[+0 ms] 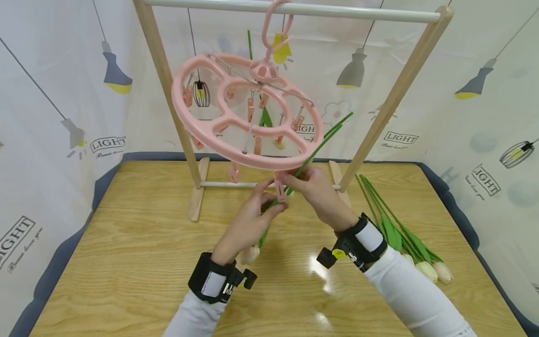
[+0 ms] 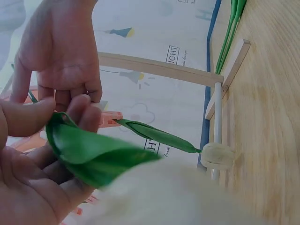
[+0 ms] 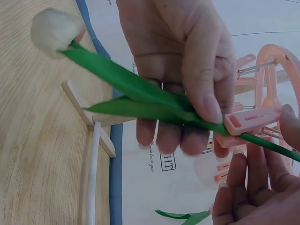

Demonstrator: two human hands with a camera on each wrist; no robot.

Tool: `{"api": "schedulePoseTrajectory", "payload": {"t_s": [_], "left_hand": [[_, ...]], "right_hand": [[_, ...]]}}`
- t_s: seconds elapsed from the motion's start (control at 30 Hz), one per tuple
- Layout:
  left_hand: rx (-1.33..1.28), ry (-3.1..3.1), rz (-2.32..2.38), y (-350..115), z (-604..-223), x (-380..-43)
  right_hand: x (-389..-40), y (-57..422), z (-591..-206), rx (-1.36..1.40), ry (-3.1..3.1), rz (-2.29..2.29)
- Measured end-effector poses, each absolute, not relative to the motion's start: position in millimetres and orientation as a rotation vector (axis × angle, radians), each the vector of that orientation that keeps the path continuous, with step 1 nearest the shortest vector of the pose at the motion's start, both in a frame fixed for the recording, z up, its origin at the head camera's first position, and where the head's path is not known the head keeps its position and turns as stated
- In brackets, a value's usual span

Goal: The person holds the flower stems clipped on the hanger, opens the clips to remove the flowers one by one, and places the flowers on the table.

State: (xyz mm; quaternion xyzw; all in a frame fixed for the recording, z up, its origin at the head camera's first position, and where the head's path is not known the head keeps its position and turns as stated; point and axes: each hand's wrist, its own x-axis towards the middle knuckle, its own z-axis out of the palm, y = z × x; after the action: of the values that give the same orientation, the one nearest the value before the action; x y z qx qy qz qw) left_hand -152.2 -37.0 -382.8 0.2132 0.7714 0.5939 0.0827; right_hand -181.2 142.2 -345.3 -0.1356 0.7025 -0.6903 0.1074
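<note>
My left hand pinches the green stem of a white tulip between thumb and fingers, its bloom pointing down toward the table. With thumb and fingers, my right hand pinches the handle end of a pink clothespin. That clothespin hangs from the front rim of a round pink clip hanger. The stem passes between the clothespin's jaws; whether they grip it I cannot tell. Another white tulip hangs upside down from a different clothespin farther back.
The hanger hooks over the white top bar of a wooden rack and tilts toward me. Several tulips lie on the table at the right. A printed cloth stands behind the table.
</note>
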Motion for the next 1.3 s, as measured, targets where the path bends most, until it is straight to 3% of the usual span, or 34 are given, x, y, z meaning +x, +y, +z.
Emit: {"api": "schedulePoseTrajectory", "payload": {"t_s": [0.93, 1.3], "left_hand": [[0.727, 2.548, 1.533, -61, -374, -155], [0.752, 2.552, 1.703, -43, -364, -156]], "right_hand": [[-178, 173, -339, -0.355, 2.044, -2.156], [-177, 175, -334, -0.352, 2.113, -2.109]]}}
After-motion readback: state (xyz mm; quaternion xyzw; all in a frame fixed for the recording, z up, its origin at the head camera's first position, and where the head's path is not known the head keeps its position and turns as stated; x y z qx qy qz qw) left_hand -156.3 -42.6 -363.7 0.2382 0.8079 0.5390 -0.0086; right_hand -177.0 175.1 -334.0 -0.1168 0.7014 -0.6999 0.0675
